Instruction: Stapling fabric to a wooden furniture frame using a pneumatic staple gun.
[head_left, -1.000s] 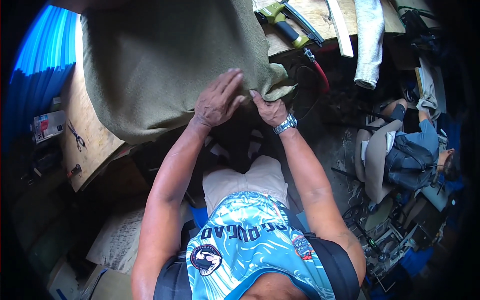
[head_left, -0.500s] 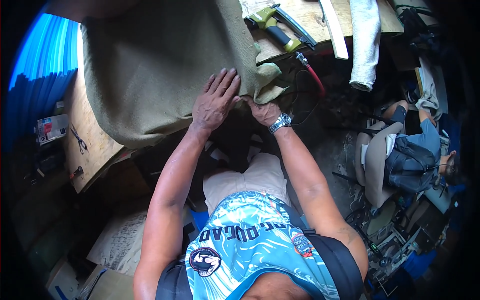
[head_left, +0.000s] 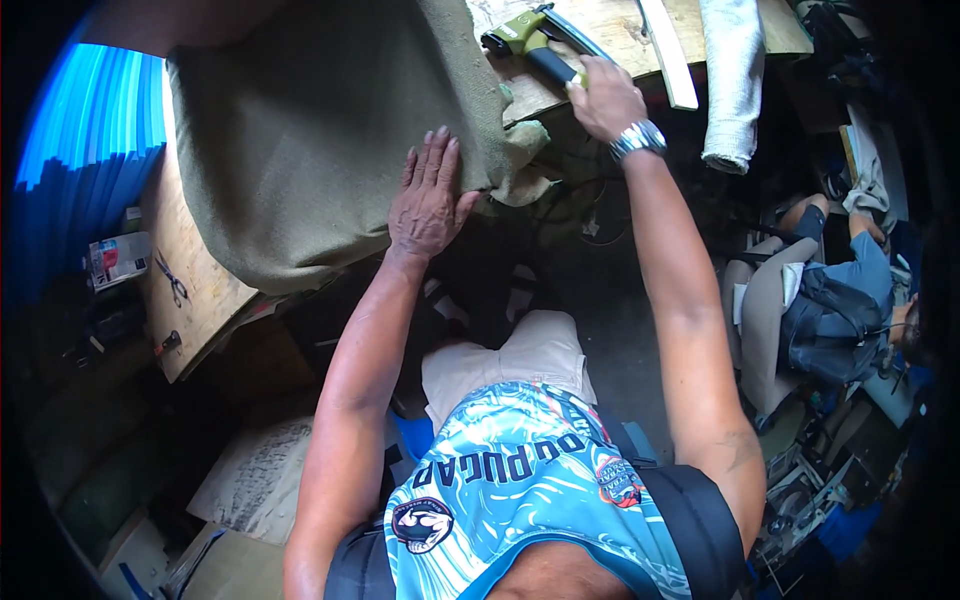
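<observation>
L hand [head_left: 425, 200]: spread flat on the olive-brown woven-cloth cover [head_left: 310, 150], near its R edge; fingers straight, gripping nothing. Prob. there to keep the cloth from slipping.
R hand [head_left: 608, 97]: well apart from L, off the cover's R side, fingers over the tail end of the olive-green and black staple-gun-shaped tool [head_left: 520, 35]; can't tell if my grip's closed. Arm's stretched out, likely bc the tool lies beyond the cover's R edge.
Cover: right in front of me, on the pale plywood table [head_left: 195, 270]. Dull, coarse weave, mostly smooth; rounded near-L corner w/ small puckers along the near edge. R edge crumpled & ragged, w/ lighter green bits. Can't see what's under.
Scissors etc.: dark-handled metal scissors [head_left: 172, 278] & short red-and-black tool [head_left: 168, 343], both L of cover, prob. parked clear of the cloth.
Strip & tube: long pale wood strip [head_left: 668, 55], then white knit-fabric tube [head_left: 733, 90], R of cover, past the gun.
Co-worker: person in blue-grey shirt [head_left: 850, 300], well R of cover.
</observation>
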